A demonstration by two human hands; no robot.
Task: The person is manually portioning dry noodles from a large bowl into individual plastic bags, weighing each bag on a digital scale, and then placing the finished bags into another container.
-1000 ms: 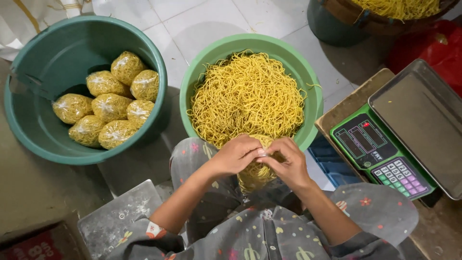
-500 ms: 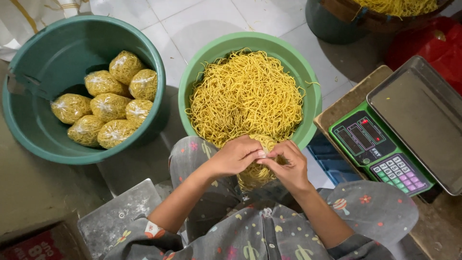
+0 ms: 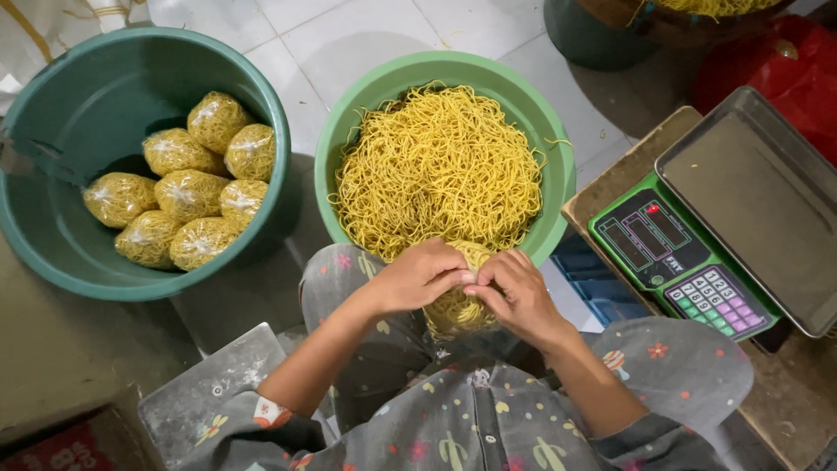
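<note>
My left hand [image 3: 421,277] and my right hand [image 3: 517,296] meet fingertip to fingertip over a clear bag of yellow noodles [image 3: 456,307] held in my lap. Both hands pinch the top of that bag. Just beyond them sits a light green basin [image 3: 558,166] heaped with loose yellow noodles [image 3: 440,170]. A darker green tub [image 3: 78,105] at the left holds several filled, closed noodle bags [image 3: 185,192].
A green digital scale [image 3: 689,262] with a metal weighing tray [image 3: 763,209] rests on a wooden stand at the right. A red bag [image 3: 772,61] and another dark basin of noodles [image 3: 610,35] are at the top right. White tiled floor lies beyond.
My hands have stayed at the bag's top, with the fingers drawing closer together around it. The view has shifted slightly.
</note>
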